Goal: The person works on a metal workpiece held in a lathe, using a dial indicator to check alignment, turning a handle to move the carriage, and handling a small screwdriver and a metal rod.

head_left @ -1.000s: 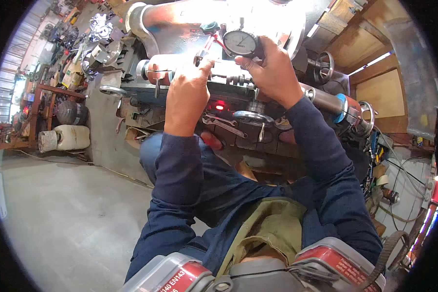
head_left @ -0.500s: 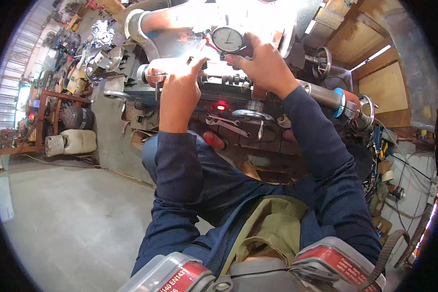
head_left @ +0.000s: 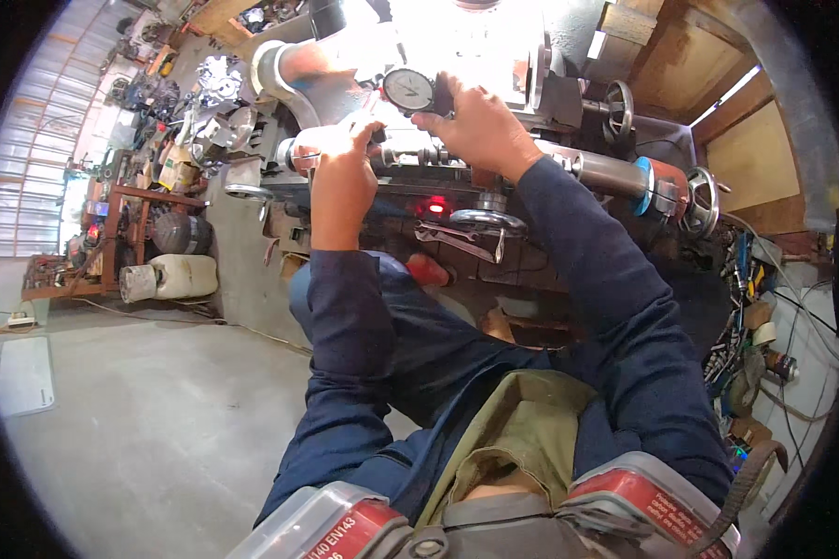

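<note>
A round, white-faced dial indicator (head_left: pixel 408 90) stands above a machine bed, its face turned up toward me. My right hand (head_left: pixel 485 130) is closed at its right side, thumb below and forefinger above, gripping its dark edge or mount. To the left, my left hand (head_left: pixel 343 177) reaches over the near side of a horizontal lobed metal shaft (head_left: pixel 419 156). Its fingers are bent together near the shaft's left end, beside the dial. What they pinch is hidden by the hand and by glare.
A chrome handwheel (head_left: pixel 487 221) sits below the bed, with wrenches (head_left: pixel 452 240) beside it. Further right are a steel cylinder (head_left: pixel 611 177) and another handwheel (head_left: pixel 704 200). A red light (head_left: pixel 436 207) glows on the front. Left stands a pale jug (head_left: pixel 185 277).
The dial indicator has shifted left along the shaft together with my right hand. My left hand stays near the shaft's left end. The whole view has turned slightly.
</note>
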The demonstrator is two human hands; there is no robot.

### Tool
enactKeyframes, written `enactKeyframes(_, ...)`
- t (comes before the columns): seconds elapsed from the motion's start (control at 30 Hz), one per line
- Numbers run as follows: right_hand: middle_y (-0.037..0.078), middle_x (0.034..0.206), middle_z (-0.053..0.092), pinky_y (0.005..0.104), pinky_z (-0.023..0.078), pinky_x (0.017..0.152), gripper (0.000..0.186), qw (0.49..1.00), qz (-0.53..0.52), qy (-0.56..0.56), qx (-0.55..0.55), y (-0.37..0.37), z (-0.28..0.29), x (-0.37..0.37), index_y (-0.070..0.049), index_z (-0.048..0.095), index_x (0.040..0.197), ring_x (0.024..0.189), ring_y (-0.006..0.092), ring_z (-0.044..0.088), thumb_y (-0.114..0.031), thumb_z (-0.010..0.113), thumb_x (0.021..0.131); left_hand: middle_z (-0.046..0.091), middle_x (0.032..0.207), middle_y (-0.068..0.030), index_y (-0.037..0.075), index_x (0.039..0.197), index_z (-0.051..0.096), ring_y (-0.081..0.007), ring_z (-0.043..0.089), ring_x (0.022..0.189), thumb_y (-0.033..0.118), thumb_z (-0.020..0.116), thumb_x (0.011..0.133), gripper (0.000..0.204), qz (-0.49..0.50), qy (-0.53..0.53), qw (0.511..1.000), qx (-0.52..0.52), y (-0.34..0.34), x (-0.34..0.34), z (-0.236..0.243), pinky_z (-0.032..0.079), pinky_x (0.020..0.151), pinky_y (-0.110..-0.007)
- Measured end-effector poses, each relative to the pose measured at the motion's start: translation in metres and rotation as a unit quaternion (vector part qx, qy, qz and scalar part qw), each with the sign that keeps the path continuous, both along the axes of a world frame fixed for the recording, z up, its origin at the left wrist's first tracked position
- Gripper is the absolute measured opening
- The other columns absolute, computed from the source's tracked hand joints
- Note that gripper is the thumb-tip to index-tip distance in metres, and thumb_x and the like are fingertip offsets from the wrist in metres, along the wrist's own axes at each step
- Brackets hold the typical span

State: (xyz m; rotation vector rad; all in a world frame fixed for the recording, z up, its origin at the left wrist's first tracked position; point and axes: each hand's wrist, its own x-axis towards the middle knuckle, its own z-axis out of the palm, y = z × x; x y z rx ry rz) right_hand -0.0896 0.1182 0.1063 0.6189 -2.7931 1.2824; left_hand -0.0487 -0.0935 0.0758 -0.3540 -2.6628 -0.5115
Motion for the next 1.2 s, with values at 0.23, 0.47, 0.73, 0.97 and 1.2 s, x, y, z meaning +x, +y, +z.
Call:
enactKeyframes(0.23,0.030,0.102,0.064,0.0442,0.048,0.090,0.071,0.998,0.003,0.058,-0.009,-0.003,-0.013,-0.004,0.010,0.044,0.131,0.102,0.0414,0.062,-0.044,0.062,0.089,0.062,0.116,-0.0154,0.005,0.099,0.066,-0.0273,0.062,0.103,0.008,0.065,0.084,0.015,-0.061,0.071,0.993,0.077,-0.012,-0.005,0.025,0.049,0.085,-0.037)
enactKeyframes(0.47,0.029,0.103,0.064,0.0446,0.046,0.091,0.068,0.995,0.009,0.098,-0.018,-0.011,-0.025,-0.007,0.010,0.043,0.132,0.102,0.0417,0.062,-0.043,0.058,0.092,0.068,0.101,-0.0161,-0.001,0.102,0.065,-0.0285,0.066,0.089,0.013,0.053,0.089,0.023,-0.260,0.106,0.933,-0.226,-0.034,-0.090,0.078,0.051,0.078,-0.036)
enactKeyframes(0.73,0.027,0.097,0.065,0.0480,0.049,0.080,0.044,0.994,0.014,0.087,-0.070,-0.008,-0.029,-0.007,0.002,0.048,0.117,0.094,0.0423,0.063,-0.035,0.054,0.095,0.067,0.088,-0.0220,0.000,0.085,0.066,-0.0391,0.064,0.086,0.019,0.055,0.083,0.022,-0.142,-0.048,0.964,-0.221,0.001,-0.109,0.080,0.051,0.076,-0.046)
enactKeyframes(0.97,0.030,0.098,0.064,0.0463,0.049,0.081,0.048,0.994,0.017,0.083,-0.065,-0.010,-0.027,-0.006,0.008,0.048,0.119,0.095,0.0423,0.063,-0.030,0.060,0.092,0.066,0.091,-0.0138,0.005,0.094,0.066,-0.0330,0.064,0.089,0.014,0.060,0.079,0.018,-0.203,0.046,0.911,-0.355,-0.003,-0.118,0.073,0.052,0.081,-0.042)
enactKeyframes(1.2,0.030,0.100,0.063,0.0461,0.048,0.085,0.049,0.995,0.020,0.073,-0.063,-0.009,-0.026,-0.008,0.008,0.045,0.123,0.099,0.0423,0.062,-0.029,0.058,0.094,0.066,0.100,-0.0115,0.005,0.100,0.066,-0.0276,0.064,0.092,0.014,0.059,0.083,0.020,-0.224,0.037,0.906,-0.357,-0.019,-0.114,0.081,0.053,0.080,-0.039)
